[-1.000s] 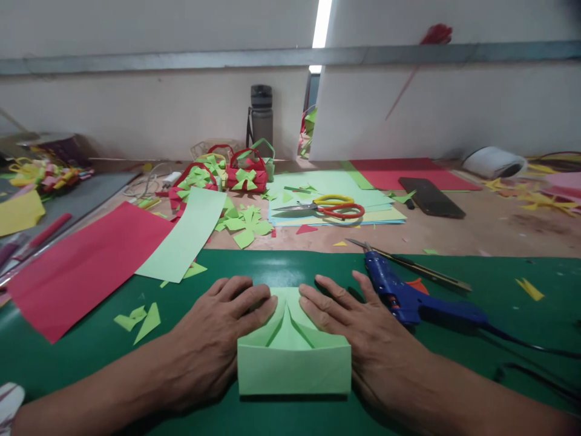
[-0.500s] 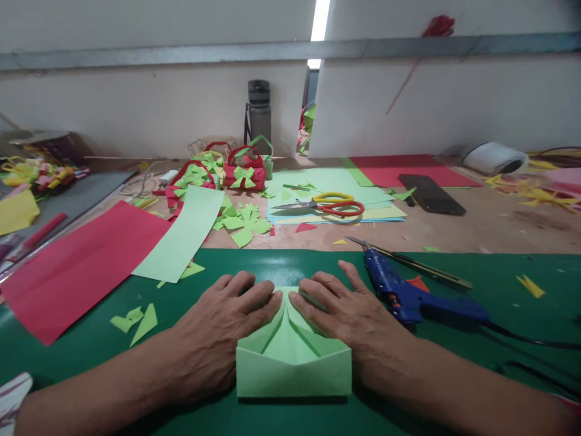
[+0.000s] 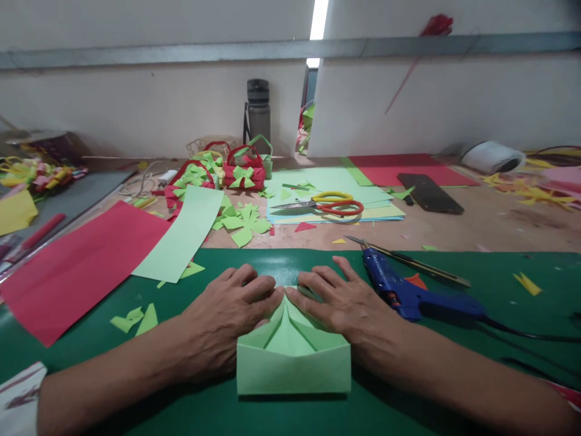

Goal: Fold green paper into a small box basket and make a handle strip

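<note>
A light green folded paper (image 3: 294, 369) lies on the green mat, its near side standing up like a low box wall. Two inner flaps slope from that wall to a narrow far end. My left hand (image 3: 231, 315) grips the far left edge, thumb on top and fingers curled beyond it. On the opposite side my right hand (image 3: 347, 306) holds the far right edge in the same way, its little finger lifted. Both thumbs nearly meet at the middle crease. The fingertips behind the far edge are partly hidden.
Right of my hands lie a blue glue gun (image 3: 422, 301) and a cutter knife (image 3: 417, 266). Scissors (image 3: 338, 206) rest on stacked paper behind. A red sheet (image 3: 82, 266) and pale green strip (image 3: 181, 236) are at left. A phone (image 3: 431, 194) and bottle (image 3: 258, 115) stand farther back.
Both hands have shifted slightly, the thumbs drawing closer together over the paper's far end. My left forearm has moved a little to the right. The folded paper stays in almost the same place.
</note>
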A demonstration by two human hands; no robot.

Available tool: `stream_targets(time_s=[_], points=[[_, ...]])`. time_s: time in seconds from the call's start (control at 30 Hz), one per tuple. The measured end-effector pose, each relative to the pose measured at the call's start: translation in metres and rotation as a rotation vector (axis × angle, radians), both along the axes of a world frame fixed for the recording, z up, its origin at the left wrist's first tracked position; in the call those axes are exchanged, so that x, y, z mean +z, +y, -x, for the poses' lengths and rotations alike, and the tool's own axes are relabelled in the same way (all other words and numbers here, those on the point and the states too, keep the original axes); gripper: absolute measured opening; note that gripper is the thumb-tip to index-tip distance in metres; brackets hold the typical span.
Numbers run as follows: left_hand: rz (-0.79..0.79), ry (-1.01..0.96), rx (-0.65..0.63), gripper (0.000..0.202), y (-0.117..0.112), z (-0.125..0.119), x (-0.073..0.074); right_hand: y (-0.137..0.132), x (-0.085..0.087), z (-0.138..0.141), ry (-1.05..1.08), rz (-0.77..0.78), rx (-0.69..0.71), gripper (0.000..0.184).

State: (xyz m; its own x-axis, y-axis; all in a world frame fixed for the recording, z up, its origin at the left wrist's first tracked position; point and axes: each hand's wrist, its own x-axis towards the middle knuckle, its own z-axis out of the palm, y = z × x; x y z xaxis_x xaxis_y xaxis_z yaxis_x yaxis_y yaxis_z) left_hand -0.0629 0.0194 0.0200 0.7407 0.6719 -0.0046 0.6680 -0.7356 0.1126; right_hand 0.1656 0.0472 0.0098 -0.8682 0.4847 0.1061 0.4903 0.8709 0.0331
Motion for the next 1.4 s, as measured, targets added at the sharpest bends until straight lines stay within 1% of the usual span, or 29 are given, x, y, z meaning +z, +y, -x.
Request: stream_targets(time_s=[0.17, 0.33, 0.43, 0.6, 0.73, 0.83, 0.97, 1.23, 1.4], points=[[0.033, -0.028, 0.019, 0.030, -0.002, 0.002, 0.007, 0.001, 0.005, -0.004, -0.044, 0.054, 0.040, 0.044], [0.032, -0.027, 0.003, 0.037, -0.003, 0.007, 0.006, 0.002, 0.006, -0.007, -0.037, 0.036, 0.069, 0.050], [0.025, -0.054, -0.015, 0.039, -0.003, 0.010, 0.006, 0.002, 0.006, -0.008, -0.027, 0.022, 0.078, 0.048], [0.014, -0.075, -0.037, 0.044, -0.002, 0.013, 0.005, 0.003, 0.005, -0.011, -0.011, 0.044, 0.087, 0.046], [0.017, -0.080, -0.032, 0.044, -0.002, 0.013, 0.005, 0.004, 0.000, -0.013, 0.033, -0.023, 0.112, 0.047], [0.037, -0.065, -0.008, 0.039, -0.003, 0.010, 0.005, 0.004, -0.003, -0.011, 0.034, -0.059, 0.095, 0.049], [0.046, -0.035, 0.011, 0.034, -0.001, 0.005, 0.005, 0.005, -0.004, -0.007, 0.029, -0.080, 0.068, 0.043], [-0.024, 0.026, 0.042, 0.028, 0.003, 0.000, 0.000, 0.008, -0.008, -0.003, 0.038, -0.131, 0.061, 0.044], [-0.082, 0.063, 0.034, 0.030, 0.006, -0.001, -0.002, 0.007, -0.004, 0.002, -0.009, -0.124, 0.024, 0.042]])
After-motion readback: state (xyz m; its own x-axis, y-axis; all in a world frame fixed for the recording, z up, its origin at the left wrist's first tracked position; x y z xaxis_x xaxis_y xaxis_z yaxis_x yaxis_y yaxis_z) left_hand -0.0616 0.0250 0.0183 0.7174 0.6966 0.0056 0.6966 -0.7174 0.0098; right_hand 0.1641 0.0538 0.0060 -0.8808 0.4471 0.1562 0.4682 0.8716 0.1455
